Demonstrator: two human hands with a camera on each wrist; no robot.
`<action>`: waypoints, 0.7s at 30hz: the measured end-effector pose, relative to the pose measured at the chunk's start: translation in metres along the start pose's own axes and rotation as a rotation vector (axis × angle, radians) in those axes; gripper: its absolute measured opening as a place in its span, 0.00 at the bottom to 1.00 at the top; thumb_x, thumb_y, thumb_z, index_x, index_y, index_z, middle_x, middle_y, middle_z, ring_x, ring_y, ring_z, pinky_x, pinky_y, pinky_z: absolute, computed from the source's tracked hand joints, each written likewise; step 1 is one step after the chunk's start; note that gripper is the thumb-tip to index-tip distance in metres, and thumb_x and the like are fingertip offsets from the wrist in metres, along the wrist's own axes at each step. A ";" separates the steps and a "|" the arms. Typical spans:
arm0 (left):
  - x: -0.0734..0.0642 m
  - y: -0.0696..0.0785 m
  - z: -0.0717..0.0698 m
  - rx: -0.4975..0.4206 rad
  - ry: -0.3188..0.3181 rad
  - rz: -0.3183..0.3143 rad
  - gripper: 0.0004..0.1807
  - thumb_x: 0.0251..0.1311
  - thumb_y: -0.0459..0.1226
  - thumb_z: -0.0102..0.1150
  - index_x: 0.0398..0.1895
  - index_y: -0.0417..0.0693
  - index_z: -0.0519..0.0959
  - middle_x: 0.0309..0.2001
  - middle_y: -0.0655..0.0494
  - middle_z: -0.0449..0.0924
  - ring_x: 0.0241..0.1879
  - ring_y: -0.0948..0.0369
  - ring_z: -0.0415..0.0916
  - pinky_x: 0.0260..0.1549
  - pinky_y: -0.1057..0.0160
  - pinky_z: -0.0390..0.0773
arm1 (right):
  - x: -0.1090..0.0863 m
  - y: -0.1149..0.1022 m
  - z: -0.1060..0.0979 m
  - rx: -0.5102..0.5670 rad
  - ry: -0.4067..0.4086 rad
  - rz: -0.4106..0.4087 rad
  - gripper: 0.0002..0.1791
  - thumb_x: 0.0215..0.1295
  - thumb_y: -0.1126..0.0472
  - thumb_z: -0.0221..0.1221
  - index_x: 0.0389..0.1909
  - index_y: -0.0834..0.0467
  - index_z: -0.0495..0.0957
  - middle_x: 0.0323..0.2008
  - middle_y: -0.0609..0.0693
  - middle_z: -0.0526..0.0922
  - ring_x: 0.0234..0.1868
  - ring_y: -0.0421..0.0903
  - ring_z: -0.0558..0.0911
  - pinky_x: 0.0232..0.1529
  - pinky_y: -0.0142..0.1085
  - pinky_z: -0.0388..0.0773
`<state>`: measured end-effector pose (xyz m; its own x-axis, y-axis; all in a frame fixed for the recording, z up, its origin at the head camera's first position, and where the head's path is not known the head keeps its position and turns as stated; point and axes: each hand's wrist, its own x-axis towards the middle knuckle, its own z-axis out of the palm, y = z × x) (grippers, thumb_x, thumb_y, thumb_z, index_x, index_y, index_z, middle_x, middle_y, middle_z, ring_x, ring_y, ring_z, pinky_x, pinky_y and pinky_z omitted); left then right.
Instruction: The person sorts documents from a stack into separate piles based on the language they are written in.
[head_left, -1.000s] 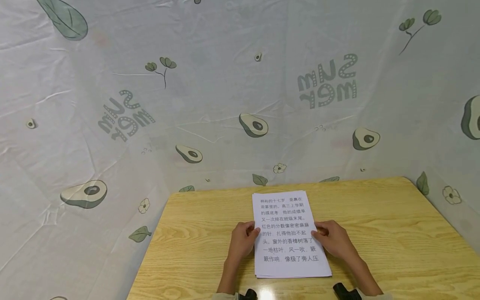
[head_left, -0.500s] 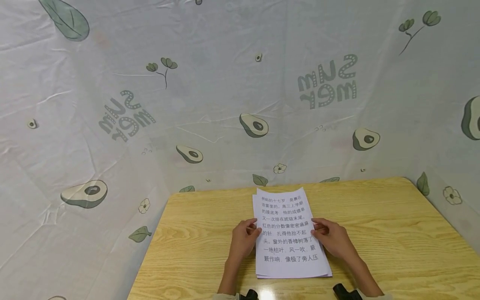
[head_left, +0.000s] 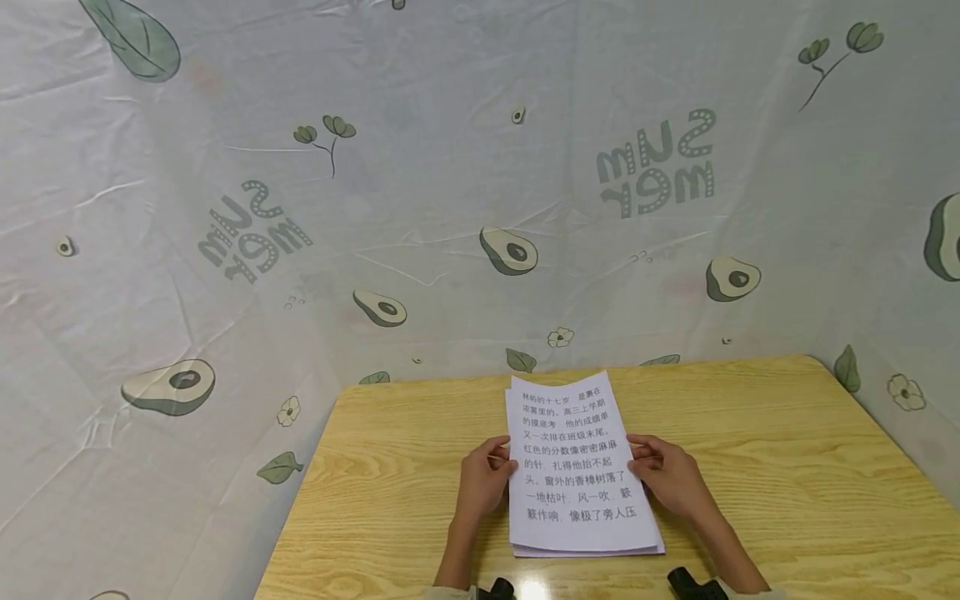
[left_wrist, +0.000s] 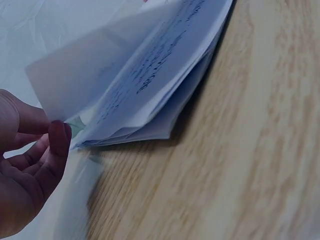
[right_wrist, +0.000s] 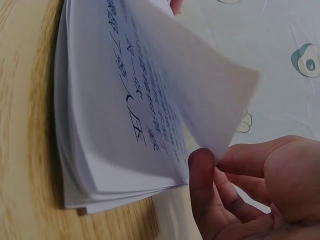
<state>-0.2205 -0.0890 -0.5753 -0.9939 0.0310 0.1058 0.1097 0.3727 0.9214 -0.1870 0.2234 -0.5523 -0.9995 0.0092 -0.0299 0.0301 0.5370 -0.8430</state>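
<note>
A sheet of paper [head_left: 573,454] with large printed characters is raised over a stack of paper [head_left: 508,412] on the table. My left hand [head_left: 483,479] pinches its left edge between thumb and fingers. At the right edge my right hand [head_left: 670,479] does the same. Between the hands the sheet sags, and its far corners curl upward. Seen from the left wrist, the thumb [left_wrist: 60,137] presses the sheet's edge while the layered stack lies beyond. The right wrist view shows the near end of the stack [right_wrist: 75,200] slightly fanned, its layers uneven.
The light wood table [head_left: 390,483] extends to both sides of the paper. Behind it hangs a pale curtain [head_left: 435,183] printed with avocados and leaves, meeting the table's back edge. Black wrist devices [head_left: 693,585] show at the bottom of the head view.
The sheet lay flat on the stack a second ago. Both hands have lifted it slightly, its far corners now bend up, and more of the stack shows beneath its near edge.
</note>
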 end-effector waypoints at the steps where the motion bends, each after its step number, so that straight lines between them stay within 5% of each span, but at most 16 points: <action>1: 0.000 0.000 -0.001 -0.007 0.001 -0.010 0.22 0.61 0.25 0.71 0.60 0.35 0.84 0.39 0.48 0.86 0.34 0.65 0.81 0.30 0.71 0.80 | 0.000 0.001 0.000 0.010 -0.001 -0.003 0.26 0.74 0.67 0.64 0.70 0.71 0.75 0.53 0.64 0.86 0.49 0.52 0.89 0.40 0.28 0.83; 13: 0.004 -0.001 -0.007 -0.134 -0.023 -0.090 0.22 0.63 0.26 0.69 0.62 0.36 0.84 0.41 0.47 0.84 0.31 0.64 0.80 0.27 0.69 0.81 | 0.002 0.007 -0.005 0.146 -0.026 0.021 0.29 0.76 0.65 0.63 0.74 0.71 0.70 0.57 0.68 0.83 0.53 0.51 0.88 0.44 0.28 0.84; 21: 0.003 -0.004 -0.010 -0.174 -0.029 -0.096 0.23 0.64 0.25 0.68 0.63 0.37 0.83 0.43 0.44 0.84 0.33 0.63 0.82 0.29 0.69 0.83 | 0.003 0.009 -0.003 0.297 -0.052 0.068 0.31 0.76 0.64 0.64 0.76 0.68 0.69 0.61 0.69 0.82 0.48 0.37 0.86 0.47 0.29 0.85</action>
<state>-0.2235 -0.0997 -0.5746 -0.9995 0.0307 0.0058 0.0121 0.2093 0.9778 -0.1895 0.2311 -0.5581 -0.9936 -0.0106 -0.1123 0.1054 0.2669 -0.9579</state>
